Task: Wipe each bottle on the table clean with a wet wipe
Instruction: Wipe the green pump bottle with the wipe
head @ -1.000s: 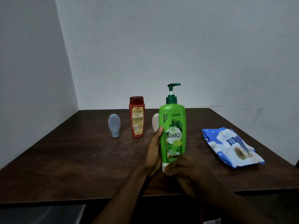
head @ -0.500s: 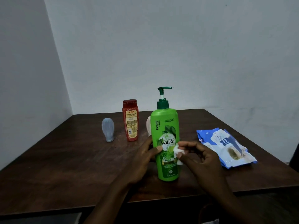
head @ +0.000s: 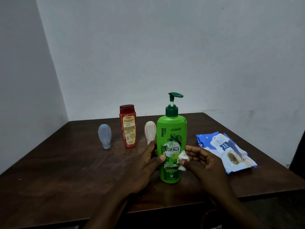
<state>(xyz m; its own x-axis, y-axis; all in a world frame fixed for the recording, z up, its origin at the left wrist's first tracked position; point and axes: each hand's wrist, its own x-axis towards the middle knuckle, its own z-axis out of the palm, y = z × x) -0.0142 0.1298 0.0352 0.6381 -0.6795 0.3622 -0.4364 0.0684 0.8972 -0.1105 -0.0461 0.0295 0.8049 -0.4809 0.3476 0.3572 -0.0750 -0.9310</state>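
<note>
Item: green pump bottle (head: pixel 171 146), labelled "Vatika", standing upright on the dark wooden table (head: pixel 66 179) near its front edge, long axis vertical, dark green pump head at the top with the spout pointing to the right, printed label facing the camera. Left hand (head: pixel 145 166): wrapped around the bottle's left side at label height, thumb laid across the front of the label, fingers hidden behind the body; closed on the bottle. Right hand (head: pixel 204 162): at the bottle's right side, thumb and fingers pinched together on a small crumpled white wet wipe (head: pixel 182 160), which is pressed against the right edge of the label. Further stock, in a row behind and left of the green bottle: red bottle (head: pixel 128 126), standing on its flat cap end, long axis vertical, leaning slightly, back label with small print facing the camera; small grey-blue bottle (head: pixel 105 136), rounded end up, narrow end down on the table, upright; small cream bottle (head: pixel 149 131), same shape, upright, its lower part hidden behind the left hand. Right of the green bottle, apart from it: blue and white wet wipe pack (head: pixel 226 151), lying flat, long axis running diagonally from rear left to front right, flap side up.
</note>
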